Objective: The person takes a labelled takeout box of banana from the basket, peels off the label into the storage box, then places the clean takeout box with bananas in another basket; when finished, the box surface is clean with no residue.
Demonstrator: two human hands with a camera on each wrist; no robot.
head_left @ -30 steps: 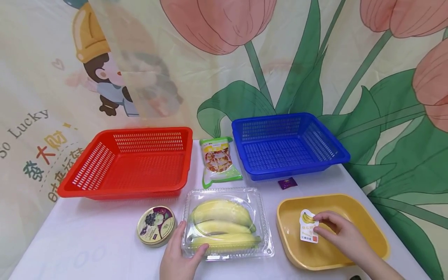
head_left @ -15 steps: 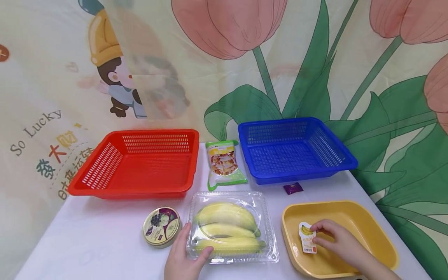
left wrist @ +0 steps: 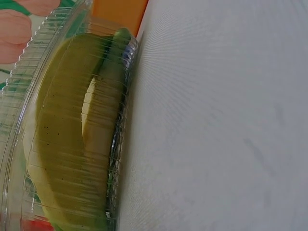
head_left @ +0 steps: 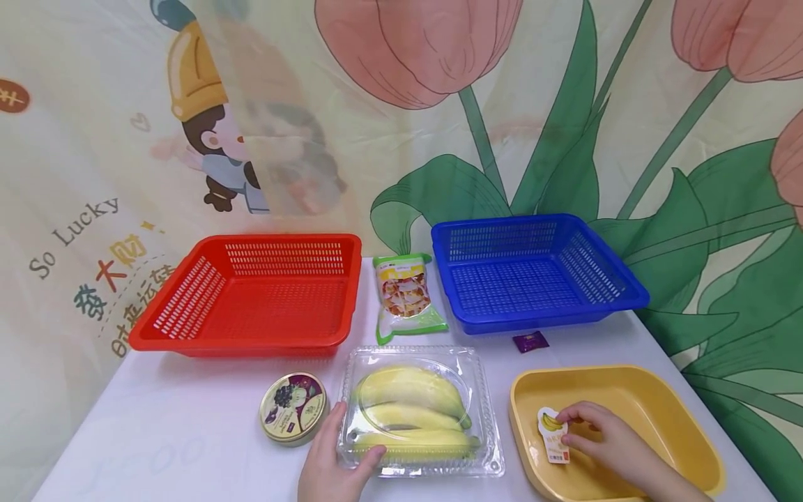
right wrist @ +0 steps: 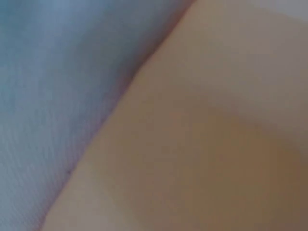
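Note:
My right hand (head_left: 605,439) pinches a small white card-like packet (head_left: 555,436) with a banana picture and printed characters, holding it over the yellow tub (head_left: 652,397). My left hand (head_left: 335,457) rests at the front left corner of a clear plastic clamshell box (head_left: 486,425), its fingers along the side and its thumb extended at the front. Several bananas (head_left: 410,390) lie inside that lidded box. The left wrist view shows bananas (left wrist: 62,130) through the ribbed wall of the box, but no hand. Only blurred skin and bluish cloth fill the right wrist view.
A round tin (head_left: 293,408) stands left of my left hand. Behind are a red basket (head_left: 270,307), a green-edged snack bag (head_left: 404,296) and a blue basket (head_left: 521,279). A small purple packet (head_left: 530,341) lies before the blue basket. A printed cloth (head_left: 401,104) hangs at the back.
The head view has shifted, so the whole scene sits lower and farther right. My right hand has lowered the packet slightly into the tub. My left hand stays at the box corner.

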